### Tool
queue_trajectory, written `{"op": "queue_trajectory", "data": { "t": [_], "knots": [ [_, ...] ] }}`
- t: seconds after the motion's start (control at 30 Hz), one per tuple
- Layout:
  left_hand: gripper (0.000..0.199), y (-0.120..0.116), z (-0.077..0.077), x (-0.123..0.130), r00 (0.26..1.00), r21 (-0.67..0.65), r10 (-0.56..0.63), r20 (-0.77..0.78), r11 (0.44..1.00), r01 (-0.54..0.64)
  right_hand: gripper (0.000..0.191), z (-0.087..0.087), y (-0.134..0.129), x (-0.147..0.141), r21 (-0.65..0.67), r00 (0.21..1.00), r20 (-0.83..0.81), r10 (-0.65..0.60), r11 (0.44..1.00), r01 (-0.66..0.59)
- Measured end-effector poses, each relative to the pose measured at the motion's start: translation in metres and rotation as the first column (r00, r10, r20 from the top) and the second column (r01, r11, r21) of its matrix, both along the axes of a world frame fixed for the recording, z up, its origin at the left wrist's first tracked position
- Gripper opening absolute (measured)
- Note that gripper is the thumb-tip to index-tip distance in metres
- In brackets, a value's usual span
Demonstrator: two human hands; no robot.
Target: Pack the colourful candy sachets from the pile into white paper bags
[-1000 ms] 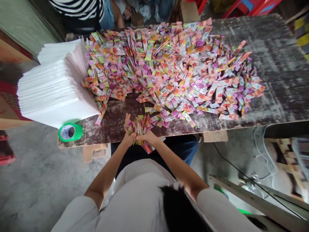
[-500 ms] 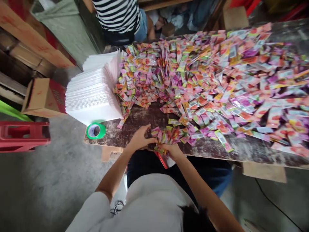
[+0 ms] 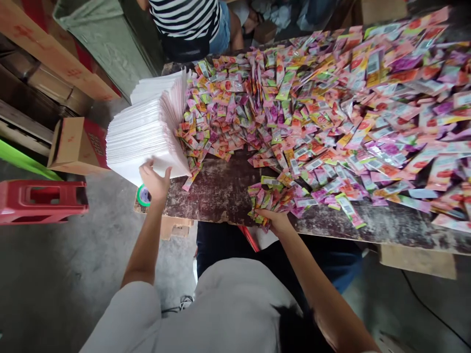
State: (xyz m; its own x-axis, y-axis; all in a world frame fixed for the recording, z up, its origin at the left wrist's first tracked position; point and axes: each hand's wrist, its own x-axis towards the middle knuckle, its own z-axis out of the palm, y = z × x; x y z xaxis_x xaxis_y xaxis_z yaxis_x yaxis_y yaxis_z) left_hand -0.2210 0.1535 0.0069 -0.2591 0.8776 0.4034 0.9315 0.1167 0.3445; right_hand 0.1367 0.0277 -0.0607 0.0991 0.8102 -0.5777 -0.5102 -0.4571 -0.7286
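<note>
My left hand [image 3: 155, 182] is at the front face of a stack of flat white bags or sheets [image 3: 142, 135]. Its thumb and fingers are spread, and it appears to touch the lowest white surface. A roll of green tape [image 3: 142, 196] lies just below that hand, partly covered by it. At the table's near edge, my right hand [image 3: 276, 221] is closed around a bunch of small colourful packets [image 3: 267, 202]. Many more such packets [image 3: 312, 117] are heaped across the table. A red and white item [image 3: 257, 239] shows partly on my lap, beneath the edge.
The dark worn table [image 3: 221, 191] runs off to the right. A person in a striped top [image 3: 186, 19] is across it. At left are a red plastic stool [image 3: 40, 201], a cardboard box [image 3: 75, 147] and a green sack-like container [image 3: 99, 44]. A cable [image 3: 427, 309] lies on the floor.
My left hand has moved left, away from the packet bunch, to the white stack. My right hand still grips the bunch near the edge. The view has shifted slightly.
</note>
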Motion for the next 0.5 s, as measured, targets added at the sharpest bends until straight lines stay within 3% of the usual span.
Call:
{"op": "queue_trajectory", "data": {
  "t": [0.17, 0.3, 0.4, 0.5],
  "knots": [
    [0.074, 0.012, -0.021, 0.045, 0.979, 0.06, 0.166, 0.116, 0.983, -0.174, 0.048, 0.0, -0.004, 0.001, 0.009, 1.0, 0.0, 0.005, 1.0, -0.005],
    [0.059, 0.027, -0.028, 0.059, 0.934, 0.088, 0.265, 0.24, 0.952, -0.292, 0.048, 0.006, -0.008, 0.009, 0.008, 1.0, 0.012, -0.021, 1.0, 0.021],
    [0.051, 0.025, -0.018, 0.05, 0.91, 0.1, 0.263, 0.321, 0.946, -0.309, 0.048, 0.007, -0.015, 0.017, -0.014, 0.999, 0.007, -0.05, 0.999, 0.05],
    [0.047, 0.004, 0.01, 0.037, 0.932, 0.103, 0.174, 0.319, 0.971, -0.217, 0.049, 0.007, -0.022, 0.025, -0.04, 0.995, 0.015, -0.096, 0.994, 0.097]
  ]
}}
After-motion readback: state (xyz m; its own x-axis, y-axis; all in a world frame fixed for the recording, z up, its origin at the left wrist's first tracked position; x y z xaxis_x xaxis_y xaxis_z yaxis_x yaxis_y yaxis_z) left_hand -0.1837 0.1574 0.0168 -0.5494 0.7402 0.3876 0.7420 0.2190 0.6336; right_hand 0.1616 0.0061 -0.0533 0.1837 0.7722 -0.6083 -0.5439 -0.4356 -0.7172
